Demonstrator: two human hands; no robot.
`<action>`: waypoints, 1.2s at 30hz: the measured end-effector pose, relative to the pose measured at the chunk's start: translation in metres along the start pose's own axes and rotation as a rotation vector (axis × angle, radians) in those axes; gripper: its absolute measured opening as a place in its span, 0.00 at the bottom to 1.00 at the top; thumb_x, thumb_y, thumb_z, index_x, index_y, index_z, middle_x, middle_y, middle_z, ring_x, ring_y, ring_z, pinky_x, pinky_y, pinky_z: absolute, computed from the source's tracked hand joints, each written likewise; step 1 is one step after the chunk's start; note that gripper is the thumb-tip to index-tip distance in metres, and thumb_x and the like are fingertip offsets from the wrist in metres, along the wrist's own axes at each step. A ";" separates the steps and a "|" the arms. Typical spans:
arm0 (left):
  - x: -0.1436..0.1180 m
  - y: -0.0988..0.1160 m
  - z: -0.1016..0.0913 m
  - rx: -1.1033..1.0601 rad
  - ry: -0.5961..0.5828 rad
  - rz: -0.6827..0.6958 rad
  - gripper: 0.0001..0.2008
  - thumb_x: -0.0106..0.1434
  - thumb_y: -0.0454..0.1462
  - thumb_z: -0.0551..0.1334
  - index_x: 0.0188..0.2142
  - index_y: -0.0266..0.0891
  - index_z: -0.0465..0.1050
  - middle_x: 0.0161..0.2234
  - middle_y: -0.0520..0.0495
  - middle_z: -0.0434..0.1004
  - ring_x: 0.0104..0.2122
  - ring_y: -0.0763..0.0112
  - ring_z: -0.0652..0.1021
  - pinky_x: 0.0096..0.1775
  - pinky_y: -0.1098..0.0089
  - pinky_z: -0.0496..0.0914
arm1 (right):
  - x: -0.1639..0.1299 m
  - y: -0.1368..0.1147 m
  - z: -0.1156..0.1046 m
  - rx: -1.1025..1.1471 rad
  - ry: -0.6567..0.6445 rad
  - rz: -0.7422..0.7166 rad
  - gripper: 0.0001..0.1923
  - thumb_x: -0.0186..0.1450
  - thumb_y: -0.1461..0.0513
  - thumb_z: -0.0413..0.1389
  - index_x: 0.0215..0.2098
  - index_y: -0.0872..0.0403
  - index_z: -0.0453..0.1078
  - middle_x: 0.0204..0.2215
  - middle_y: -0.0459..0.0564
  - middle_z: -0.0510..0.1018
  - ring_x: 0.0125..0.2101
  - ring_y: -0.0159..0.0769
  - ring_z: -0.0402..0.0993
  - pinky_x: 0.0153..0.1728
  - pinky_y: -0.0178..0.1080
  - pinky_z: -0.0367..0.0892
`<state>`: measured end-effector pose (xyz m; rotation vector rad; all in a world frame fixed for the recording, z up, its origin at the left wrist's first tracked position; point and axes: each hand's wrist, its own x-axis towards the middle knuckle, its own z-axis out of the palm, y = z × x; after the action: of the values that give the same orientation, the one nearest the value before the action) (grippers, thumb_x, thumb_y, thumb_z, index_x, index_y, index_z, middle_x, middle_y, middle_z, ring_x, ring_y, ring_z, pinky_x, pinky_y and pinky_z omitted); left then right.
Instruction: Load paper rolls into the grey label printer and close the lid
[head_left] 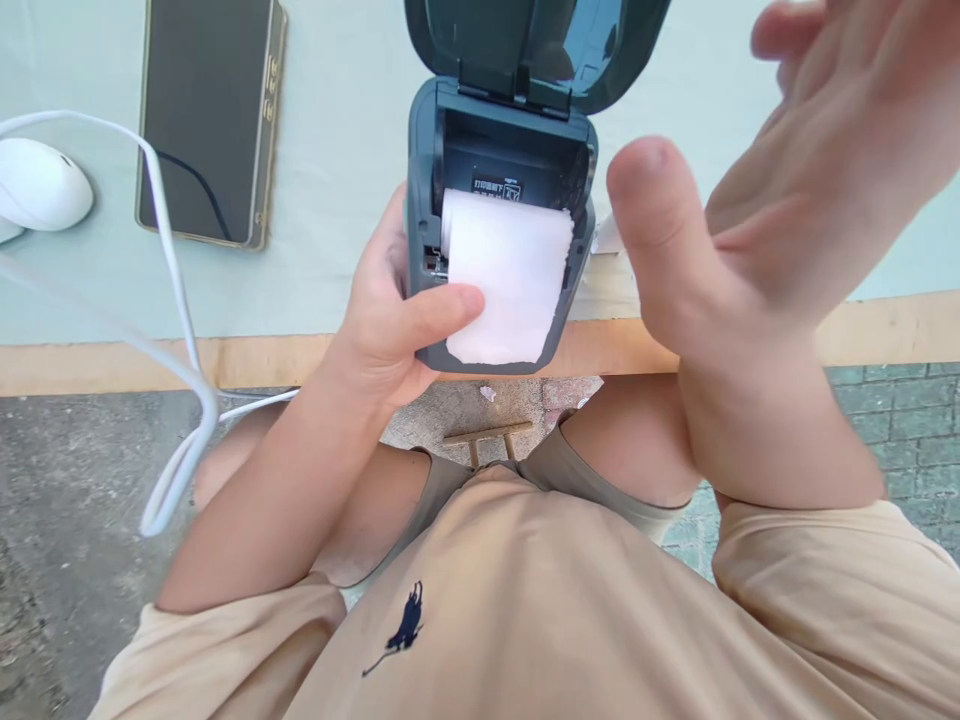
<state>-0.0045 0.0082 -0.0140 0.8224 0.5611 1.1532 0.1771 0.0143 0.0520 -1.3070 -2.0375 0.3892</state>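
**Paper roll seated, lid up**

Your left hand [390,320] grips the small dark printer [499,230] by its left side, thumb pressed across the front onto the loose end of the white paper roll [506,275]. The printer sits at the near edge of the table [345,150], dead centre in view, with its lid [536,45] swung open toward twelve o'clock. Your right hand [757,220] hangs at three o'clock of the printer, palm open, fingers spread, holding nothing and touching nothing.

This looks like the loading step: the roll lies in its bay and the tail is drawn out over the front lip. The next move likely calls for keeping that tail flat and straight while the lid comes down.

At ten o'clock lie a phone [210,120], a white mouse [41,185] and a white cable [176,300], well apart from the printer.
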 end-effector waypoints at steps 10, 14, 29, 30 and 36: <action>0.003 0.000 -0.002 0.042 -0.003 -0.009 0.26 0.44 0.37 0.69 0.44 0.42 0.64 0.39 0.45 0.73 0.44 0.53 0.78 0.42 0.56 0.77 | 0.008 0.018 -0.001 0.122 0.066 -0.313 0.11 0.63 0.59 0.51 0.42 0.54 0.61 0.40 0.44 0.72 0.45 0.28 0.69 0.46 0.36 0.65; 0.004 0.000 -0.003 0.056 -0.026 0.004 0.28 0.43 0.37 0.69 0.44 0.43 0.63 0.39 0.47 0.74 0.50 0.54 0.75 0.49 0.53 0.74 | 0.008 0.019 -0.004 0.137 0.045 -0.414 0.09 0.62 0.62 0.51 0.41 0.55 0.62 0.39 0.44 0.70 0.46 0.25 0.67 0.50 0.35 0.64; 0.001 -0.005 -0.007 0.062 -0.066 0.077 0.31 0.45 0.33 0.68 0.49 0.40 0.61 0.41 0.45 0.75 0.53 0.52 0.73 0.49 0.55 0.74 | 0.003 0.013 0.002 -0.014 0.022 -0.455 0.07 0.58 0.67 0.49 0.34 0.52 0.65 0.41 0.46 0.63 0.46 0.30 0.66 0.48 0.40 0.64; 0.001 -0.006 -0.007 0.054 -0.072 0.078 0.31 0.45 0.33 0.68 0.49 0.40 0.61 0.41 0.44 0.75 0.52 0.51 0.74 0.48 0.55 0.75 | 0.002 0.013 0.002 -0.013 0.034 -0.447 0.07 0.58 0.67 0.49 0.35 0.52 0.64 0.40 0.47 0.64 0.45 0.30 0.66 0.48 0.39 0.64; 0.000 -0.004 -0.003 0.012 -0.098 0.081 0.30 0.48 0.33 0.67 0.51 0.43 0.60 0.41 0.47 0.75 0.53 0.54 0.74 0.52 0.53 0.72 | 0.001 0.012 0.005 -0.127 -0.011 -0.432 0.09 0.61 0.57 0.52 0.34 0.55 0.63 0.43 0.49 0.65 0.46 0.31 0.65 0.48 0.38 0.63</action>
<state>-0.0043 0.0084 -0.0192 0.9134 0.4576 1.1778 0.1817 0.0206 0.0423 -0.8959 -2.3094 0.0704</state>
